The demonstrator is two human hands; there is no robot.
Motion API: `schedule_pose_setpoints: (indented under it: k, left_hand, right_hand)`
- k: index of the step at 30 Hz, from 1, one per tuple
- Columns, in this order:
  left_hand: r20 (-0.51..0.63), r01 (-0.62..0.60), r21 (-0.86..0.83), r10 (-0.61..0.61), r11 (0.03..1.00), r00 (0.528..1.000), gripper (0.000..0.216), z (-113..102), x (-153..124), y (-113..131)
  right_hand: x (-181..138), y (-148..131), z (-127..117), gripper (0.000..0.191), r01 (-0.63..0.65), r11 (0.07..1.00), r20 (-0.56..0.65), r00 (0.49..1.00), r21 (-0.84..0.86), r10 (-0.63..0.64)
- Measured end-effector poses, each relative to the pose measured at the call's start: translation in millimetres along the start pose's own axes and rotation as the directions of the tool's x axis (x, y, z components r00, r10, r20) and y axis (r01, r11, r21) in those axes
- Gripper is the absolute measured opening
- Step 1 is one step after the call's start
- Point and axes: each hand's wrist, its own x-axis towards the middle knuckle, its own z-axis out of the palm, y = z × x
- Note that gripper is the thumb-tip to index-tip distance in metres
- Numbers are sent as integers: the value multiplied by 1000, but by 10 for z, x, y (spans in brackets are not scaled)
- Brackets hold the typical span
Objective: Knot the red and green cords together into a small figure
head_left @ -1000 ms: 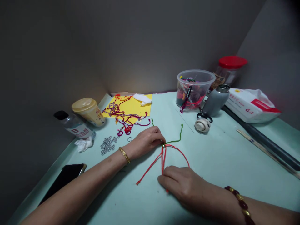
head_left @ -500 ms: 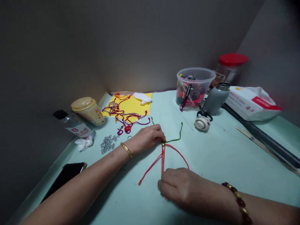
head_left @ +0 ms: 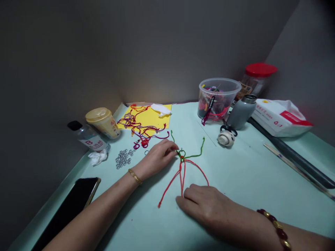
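Observation:
A small knotted piece of red cord (head_left: 181,182) and green cord (head_left: 202,148) lies flat on the table. At the centre knot (head_left: 182,159) the two colours meet, and a small green loop rises above it. My left hand (head_left: 163,153) pinches a green strand just left of that loop. Two green ends spread away behind and to the right. Closer to me, my right hand (head_left: 204,204) is closed over the lower ends of the middle red strands, whose tips are hidden under it. One red strand runs free to the lower left; another curves right, toward my right knuckles.
Metal rings (head_left: 123,159), a phone (head_left: 70,205), a bottle (head_left: 90,139) and a lidded cup (head_left: 103,123) are left. Cord scraps cover yellow paper (head_left: 159,122). Back right are a tub (head_left: 220,85), grey flask (head_left: 240,113), scissors (head_left: 230,131), tape measure (head_left: 225,138) and tissue pack (head_left: 274,120).
My left fingers have drawn back leftward from the knot, uncovering the green loop. The middle red strands have spread slightly apart. The whole view has shifted a little.

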Motion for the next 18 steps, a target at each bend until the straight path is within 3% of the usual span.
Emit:
schedule_pose_setpoints:
  k: [2, 4, 7, 10, 13, 18]
  left_hand:
    - [15, 111, 15, -112, 994, 994, 19, -33, -101, 60]
    - [67, 192, 32, -194, 981, 979, 25, -39, -177, 121]
    - [95, 258, 36, -260, 965, 961, 29, -1, -206, 189]
    - [115, 278, 14, -278, 960, 954, 28, 56, -159, 221]
    - [132, 277, 19, -277, 961, 952, 29, 89, -112, 244]
    - [140, 268, 30, -269, 963, 953, 28, 124, -126, 270]
  right_hand:
    - [-23, 11, -85, 39, -37, 996, -6, 999, 76, 37]
    - [8, 74, -175, 34, -142, 977, -73, 985, 160, 155]
    - [167, 254, -277, 21, -349, 905, -172, 903, 242, 394]
    - [371, 437, -299, 14, -528, 822, -127, 819, 212, 559]
    - [489, 541, -243, 10, -611, 776, -60, 778, 155, 625]
    - [484, 605, -128, 13, -605, 774, -26, 785, 185, 619]
